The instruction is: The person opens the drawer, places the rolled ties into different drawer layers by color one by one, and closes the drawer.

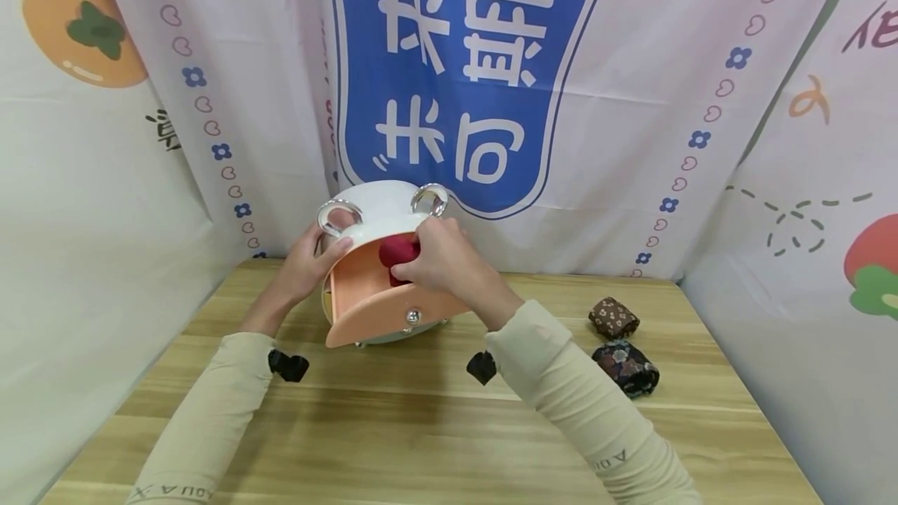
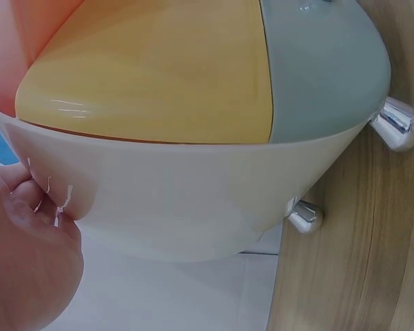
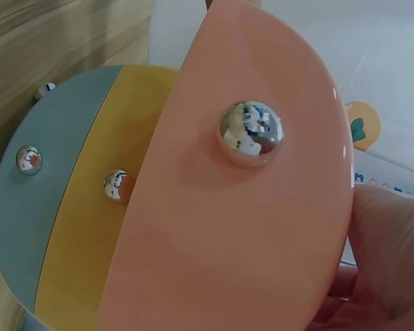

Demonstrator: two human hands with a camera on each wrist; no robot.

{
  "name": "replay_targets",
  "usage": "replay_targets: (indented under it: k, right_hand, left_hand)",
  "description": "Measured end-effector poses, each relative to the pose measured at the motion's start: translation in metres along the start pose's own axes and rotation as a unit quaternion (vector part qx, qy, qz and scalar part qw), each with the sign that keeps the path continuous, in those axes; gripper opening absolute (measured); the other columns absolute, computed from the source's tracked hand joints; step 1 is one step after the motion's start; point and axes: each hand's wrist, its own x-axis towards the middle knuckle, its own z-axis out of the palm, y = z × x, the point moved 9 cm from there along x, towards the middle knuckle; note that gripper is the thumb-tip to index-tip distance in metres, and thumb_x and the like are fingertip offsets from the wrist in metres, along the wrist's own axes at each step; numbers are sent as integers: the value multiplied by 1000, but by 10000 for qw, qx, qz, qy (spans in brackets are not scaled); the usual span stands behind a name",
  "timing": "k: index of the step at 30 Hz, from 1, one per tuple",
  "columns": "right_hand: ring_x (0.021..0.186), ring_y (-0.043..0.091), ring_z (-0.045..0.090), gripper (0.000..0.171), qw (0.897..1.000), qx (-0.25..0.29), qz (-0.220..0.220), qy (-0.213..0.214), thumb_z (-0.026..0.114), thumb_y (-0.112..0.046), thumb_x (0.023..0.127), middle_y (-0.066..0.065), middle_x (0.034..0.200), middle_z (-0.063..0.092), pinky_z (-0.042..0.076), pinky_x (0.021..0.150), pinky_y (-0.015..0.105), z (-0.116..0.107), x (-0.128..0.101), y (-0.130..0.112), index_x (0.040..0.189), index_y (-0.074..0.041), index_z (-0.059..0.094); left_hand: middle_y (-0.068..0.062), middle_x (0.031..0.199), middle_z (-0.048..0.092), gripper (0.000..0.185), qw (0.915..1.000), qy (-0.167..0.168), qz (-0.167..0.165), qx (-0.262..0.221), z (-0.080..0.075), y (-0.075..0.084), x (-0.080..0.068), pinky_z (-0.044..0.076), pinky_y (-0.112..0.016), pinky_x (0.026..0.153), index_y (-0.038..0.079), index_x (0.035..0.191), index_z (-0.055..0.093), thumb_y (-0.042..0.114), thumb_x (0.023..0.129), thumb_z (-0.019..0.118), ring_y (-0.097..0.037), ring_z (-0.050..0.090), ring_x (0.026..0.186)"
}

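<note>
A round white drawer cabinet (image 1: 384, 205) with silver ear-like handles stands at the back of the table. Its peach top drawer (image 1: 400, 310) is pulled out. My left hand (image 1: 303, 267) grips the cabinet's left side, thumb on the front rim; in the left wrist view its bent fingers (image 2: 38, 200) lie against the white wall. My right hand (image 1: 449, 259) reaches over the drawer front and pinches a dark red rolled cloth (image 1: 396, 252) inside it. In the right wrist view, the drawer front (image 3: 228, 221) hides that cloth. Below sit a yellow drawer (image 3: 90, 207) and a grey-green one (image 3: 48, 179).
On the table's right side lie a brown flowered cloth roll (image 1: 613, 318) and a dark flowered cloth roll (image 1: 627, 369), one in front of the other. A printed curtain (image 1: 603, 232) hangs right behind the cabinet. Small silver feet (image 2: 399, 124) support the cabinet on the wooden table (image 1: 393, 427).
</note>
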Motion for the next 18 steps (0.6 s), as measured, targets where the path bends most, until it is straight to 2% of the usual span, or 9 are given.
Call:
replay_targets:
  k: [8,18]
  right_hand:
    - [104,22,64,55,9996,-142,230,-61,88,-29,87,6,115,70,64,88,33,4,5,4,132,-6,66]
    - [102,22,63,58,9993,-156,277,-173,88,-31,87,6,111,71,63,86,31,9,8,6,134,-6,66]
  left_hand:
    - [-21,174,24,82,10000,-25,13,-34,1,0,1,24,-63,131,16,170,20,45,104,60,-41,27,160]
    - [-21,174,25,85,10000,-14,-75,-23,1,-1,0,26,-63,130,16,170,18,47,103,60,-42,30,158]
